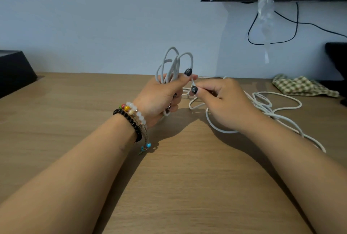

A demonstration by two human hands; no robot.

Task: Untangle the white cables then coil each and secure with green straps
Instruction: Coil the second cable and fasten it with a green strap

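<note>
White cables (262, 102): part coiled in hand, remainder loose on table.

Your left hand (161, 96) grasps a bundle of loops (174, 62) standing upright, likely so gathered turns cannot slip while more is fed in. Your right hand (221, 102), touching it at 3 o'clock, pinches one strand to guide it. Slack lies tangled toward 3 to 4 o'clock on the table (178, 186), one run passing under your right forearm. Checked cloth (300, 87) borders the slack at 2 o'clock; a dark box (13, 72) sits at 9 o'clock. Open room lies toward 6 and 8 o'clock. No green straps visible.
</note>
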